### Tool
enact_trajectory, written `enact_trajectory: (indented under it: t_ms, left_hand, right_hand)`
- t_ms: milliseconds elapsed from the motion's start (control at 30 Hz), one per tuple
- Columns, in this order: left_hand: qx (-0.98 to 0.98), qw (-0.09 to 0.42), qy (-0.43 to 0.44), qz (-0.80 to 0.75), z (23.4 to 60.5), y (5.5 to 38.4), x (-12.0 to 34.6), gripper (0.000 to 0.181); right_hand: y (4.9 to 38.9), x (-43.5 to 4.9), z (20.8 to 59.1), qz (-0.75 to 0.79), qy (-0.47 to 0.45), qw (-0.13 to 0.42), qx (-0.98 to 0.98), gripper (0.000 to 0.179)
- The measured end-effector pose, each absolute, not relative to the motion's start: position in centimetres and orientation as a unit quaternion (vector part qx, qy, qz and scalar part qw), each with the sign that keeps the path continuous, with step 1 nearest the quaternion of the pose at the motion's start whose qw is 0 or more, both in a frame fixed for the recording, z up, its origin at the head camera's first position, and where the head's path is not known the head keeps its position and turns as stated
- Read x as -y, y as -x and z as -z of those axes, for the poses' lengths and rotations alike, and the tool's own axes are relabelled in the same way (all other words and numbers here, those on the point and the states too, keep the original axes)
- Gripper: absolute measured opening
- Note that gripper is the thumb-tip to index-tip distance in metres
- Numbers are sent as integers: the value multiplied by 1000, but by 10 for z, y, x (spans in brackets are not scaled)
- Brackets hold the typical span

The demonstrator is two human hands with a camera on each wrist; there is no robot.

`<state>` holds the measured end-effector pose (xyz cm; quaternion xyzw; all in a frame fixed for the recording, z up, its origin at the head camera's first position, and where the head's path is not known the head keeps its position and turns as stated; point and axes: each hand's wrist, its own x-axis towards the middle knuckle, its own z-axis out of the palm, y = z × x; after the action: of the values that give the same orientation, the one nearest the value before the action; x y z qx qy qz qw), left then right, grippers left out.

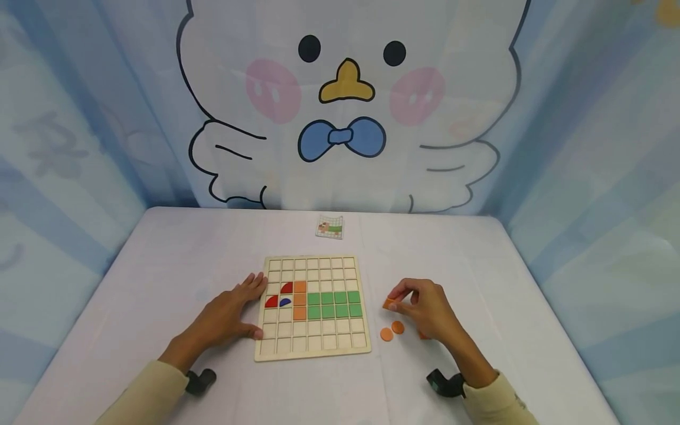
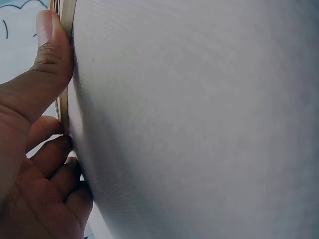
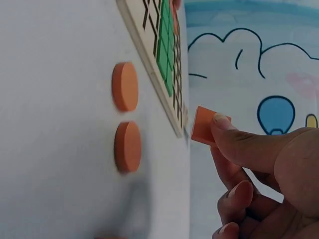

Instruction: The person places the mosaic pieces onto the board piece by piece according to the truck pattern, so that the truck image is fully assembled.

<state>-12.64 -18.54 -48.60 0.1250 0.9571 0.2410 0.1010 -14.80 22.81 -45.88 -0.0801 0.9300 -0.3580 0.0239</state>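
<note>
A wooden grid board (image 1: 319,348) lies on the table. My left hand (image 1: 225,316) rests at its left edge, fingers spread and thumb touching the rim; in the left wrist view the thumb (image 2: 50,59) lies along the board's side. To the right of the board, my right hand (image 1: 430,307) pinches a small orange square tile (image 3: 202,125) between thumb and fingers, raised off the table. On the grid sit several green square tiles (image 1: 326,298), a column of three orange squares (image 1: 300,299), two red quarter-round pieces (image 1: 287,288) and a blue half-round piece (image 1: 285,302).
Two orange discs (image 1: 386,334) lie between the board and my right hand. Another orange piece (image 1: 423,335) shows partly from under that hand. A small printed card (image 1: 330,226) with a grid pattern lies behind the board. Printed curtains surround the table.
</note>
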Motion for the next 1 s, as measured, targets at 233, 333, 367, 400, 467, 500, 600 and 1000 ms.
enact_trajectory:
  t_ms: [233,333,367,400,467,500,600,1000]
  left_hand:
    - [-957,103,-127,-239,487,127,186,117]
    - [-957,103,-125,-239,487,127,185,117]
    - [-957,104,-125,-239,487,127,185,117]
    - [-958,104,-124,-238,486,127,185,118]
    - [-958,105,-124,-238,486,127,185,118]
    - [-958,105,-123,-238,486,127,185,118]
    - [-958,107,-123,-237,486,127,185,118]
    - [-958,114,-124,-234,487,129,186,118]
  right_hand:
    - [152,-190,449,382,120,35,-916,17]
    - [153,-175,447,392,130,45,-910,16]
    - [153,-170,446,394,134,48,-908,16]
    - [154,-165,446,397,139,50,-906,15]
    - [155,-156,445,399,157,49,-902,15]
    - [155,-152,445,401,165,50,-900,14]
    - [156,-139,445,403,186,53,-894,14]
    - [164,-90,454,387,247,69,-886,13]
